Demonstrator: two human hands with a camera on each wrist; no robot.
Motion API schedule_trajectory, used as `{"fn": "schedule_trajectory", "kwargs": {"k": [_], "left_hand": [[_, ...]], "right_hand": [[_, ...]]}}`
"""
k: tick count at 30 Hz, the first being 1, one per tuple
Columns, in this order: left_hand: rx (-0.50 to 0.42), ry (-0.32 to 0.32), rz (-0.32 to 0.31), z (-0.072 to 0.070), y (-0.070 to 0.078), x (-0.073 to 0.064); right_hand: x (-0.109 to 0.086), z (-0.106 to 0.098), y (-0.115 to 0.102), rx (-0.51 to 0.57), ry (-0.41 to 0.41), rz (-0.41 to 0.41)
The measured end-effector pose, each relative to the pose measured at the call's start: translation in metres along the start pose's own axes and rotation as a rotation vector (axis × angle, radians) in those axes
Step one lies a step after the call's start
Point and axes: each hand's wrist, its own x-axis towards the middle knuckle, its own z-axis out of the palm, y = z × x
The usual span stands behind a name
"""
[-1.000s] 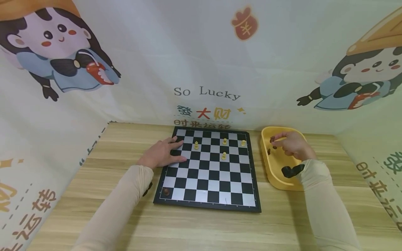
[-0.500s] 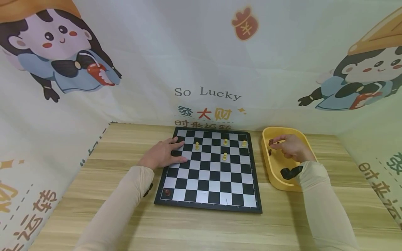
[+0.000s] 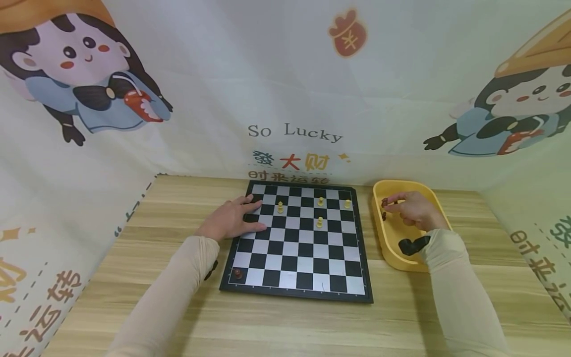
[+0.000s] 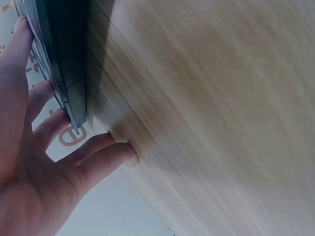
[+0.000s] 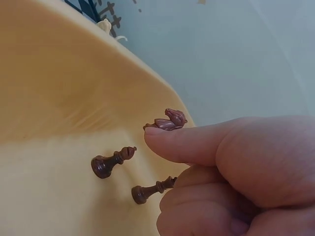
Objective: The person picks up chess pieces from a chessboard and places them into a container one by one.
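My right hand [image 3: 415,208] is over the yellow tray [image 3: 378,235]. Its thumb and finger pinch a brown chess knight [image 5: 170,120], tipped on its side in the right wrist view. Below it in the tray lie a brown bishop [image 5: 112,162] and another brown chess piece [image 5: 150,191], partly hidden by the hand. On the left edge of the chessboard [image 3: 294,264] rests my left hand [image 3: 229,218], fingers spread; in the left wrist view, some of that hand's fingers [image 4: 112,158] reach down beside the board's rim.
Several pale yellow chess pieces, among them one at the far right [image 3: 347,204] and one near the left hand [image 3: 280,207], stand on the board. A brown piece [image 3: 238,273] occupies the near left corner. A printed cloth [image 3: 200,99] hangs behind the wooden table [image 3: 276,327].
The right hand has dipped slightly within the tray, still pinching the brown knight. My left hand keeps its place on the board.
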Motion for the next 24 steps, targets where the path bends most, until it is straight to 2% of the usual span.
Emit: {"fn": "schedule_trajectory", "kwargs": {"k": [11,24], "left_hand": [[-0.002,0.003,-0.002,-0.0005,0.0006,0.0001],[0.001,-0.003,-0.013,-0.0004,-0.0003,0.0007]], "right_hand": [[0.0009,0.0020,0.0020,0.048,-0.011,0.006],[-0.0013,0.0026,-0.0008,0.041,0.002,0.022]]}}
